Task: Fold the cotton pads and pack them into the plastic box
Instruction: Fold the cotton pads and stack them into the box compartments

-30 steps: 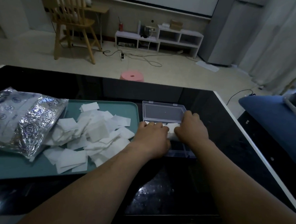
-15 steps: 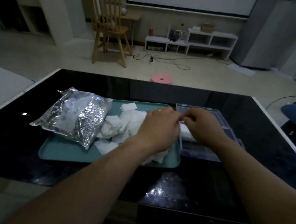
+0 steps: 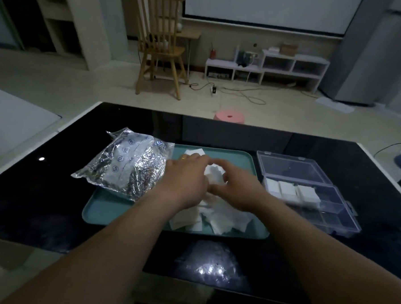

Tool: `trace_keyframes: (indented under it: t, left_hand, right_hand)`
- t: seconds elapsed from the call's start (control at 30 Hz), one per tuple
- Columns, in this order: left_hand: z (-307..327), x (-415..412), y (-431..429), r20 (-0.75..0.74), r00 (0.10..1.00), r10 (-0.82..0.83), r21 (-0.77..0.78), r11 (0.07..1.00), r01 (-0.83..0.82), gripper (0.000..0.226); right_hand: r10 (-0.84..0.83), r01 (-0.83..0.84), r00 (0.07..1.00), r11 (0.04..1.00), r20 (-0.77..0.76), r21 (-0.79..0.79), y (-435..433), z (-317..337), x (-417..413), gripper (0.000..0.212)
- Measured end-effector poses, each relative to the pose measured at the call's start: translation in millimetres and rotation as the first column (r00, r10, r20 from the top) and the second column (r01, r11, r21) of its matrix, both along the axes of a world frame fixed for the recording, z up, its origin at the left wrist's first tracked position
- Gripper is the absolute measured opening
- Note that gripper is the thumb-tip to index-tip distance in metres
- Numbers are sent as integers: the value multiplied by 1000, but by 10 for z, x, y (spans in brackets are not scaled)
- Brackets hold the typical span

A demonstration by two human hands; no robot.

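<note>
**Pads (image 3: 221,217) lying heaped on the tray, both hands working over them**

The pads are lying in a loose white heap on the near right part of the teal tray (image 3: 100,210), which is sitting on the black desk (image 3: 35,207). The right hand (image 3: 240,190) is hovering over the heap with its grip half closed. Its forefinger is arching over one pad (image 3: 214,175) and its thumb is lying beneath, so it is pinching that pad. The left hand (image 3: 184,180) is lying palm down just beside it, its fingers stretching fairly straight toward the same pad. They are blurred, and I cannot tell whether this grip is pinching the pad or only touching it. Both forearms are reaching forward from the near edge of the desk and converging over the tray.

The box (image 3: 337,216) is standing open on the desk just right of the tray, its lid lying back. Three folded pads (image 3: 288,190) are sitting side by side in its far row. A foil bag (image 3: 126,165) is resting on the tray's left end and overhanging onto the desk.
</note>
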State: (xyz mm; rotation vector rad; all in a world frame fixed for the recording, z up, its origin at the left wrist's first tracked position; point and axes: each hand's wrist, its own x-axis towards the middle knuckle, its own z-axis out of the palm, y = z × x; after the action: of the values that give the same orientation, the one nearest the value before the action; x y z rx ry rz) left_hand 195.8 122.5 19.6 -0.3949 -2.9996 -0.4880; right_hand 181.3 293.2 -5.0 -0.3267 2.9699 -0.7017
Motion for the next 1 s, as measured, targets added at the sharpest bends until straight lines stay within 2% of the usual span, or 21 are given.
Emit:
trace_keyframes:
  t: [0.07, 0.13, 0.23, 0.33, 0.4, 0.43, 0.5, 0.57, 0.63, 0.7, 0.77, 0.87, 0.93, 1.0]
  left_hand:
    - [-9, -37, 1, 15, 1000, 15, 50, 999, -16, 47]
    - [-18, -53, -30, 20, 999, 41, 99, 994, -43, 44]
    - [-53, -72, -85, 27, 997, 73, 185, 980, -76, 40]
    - [-59, -54, -22, 48, 994, 96, 402, 909, -107, 32]
    - [-28, 19, 125, 151, 981, 123, 616, 764, -191, 25]
    - [-9, 70, 220, 259, 961, 96, 720, 644, -258, 25]
    - [8, 189, 421, 456, 886, -88, 841, 369, -396, 30]
    - [11, 261, 547, 496, 833, -246, 868, 182, -463, 23]
    - [10, 244, 560, 492, 838, -237, 868, 59, -493, 24]
    - [4, 184, 487, 530, 830, -173, 837, -49, -544, 25]
    - [-23, 154, 400, 577, 804, -145, 802, -86, -591, 21]
    - [-85, 139, 335, 599, 791, -126, 792, -52, -608, 21]
    - [-85, 136, 340, 614, 778, -133, 780, -48, -624, 18]
    - [-92, 135, 354, 623, 767, -154, 771, -41, -635, 14]
  right_hand:
    - [14, -14, 1000, 1000, -5, 8, -37, -60, -45, 39]
    - [-2, 2, 1000, 998, 5, -71, -2, -20, -40, 19]
    - [-31, 28, 999, 982, -9, -188, 152, 131, 7, 8]
    - [-99, 113, 994, 911, 55, -396, 321, 235, 104, 7]
    - [-146, 157, 988, 865, 59, -476, 366, 255, 173, 8]
    - [-164, 159, 986, 854, 33, -496, 353, 250, 207, 9]
    - [-181, 129, 981, 874, -68, -469, 264, 245, 277, 10]
    - [-114, 54, 985, 913, -126, -403, 125, 255, 324, 9]
    - [14, -38, 998, 925, -68, -377, 41, 286, 342, 15]
    - [108, -74, 993, 891, 51, -448, 59, 345, 332, 18]
    - [171, -16, 966, 792, 196, -610, 141, 404, 324, 21]
    - [194, 151, 923, 609, 331, -779, 233, 442, 291, 22]
    - [36, 232, 950, 588, 311, -775, 293, 413, 216, 16]
    - [-100, 285, 952, 636, 290, -717, 342, 318, 131, 12]
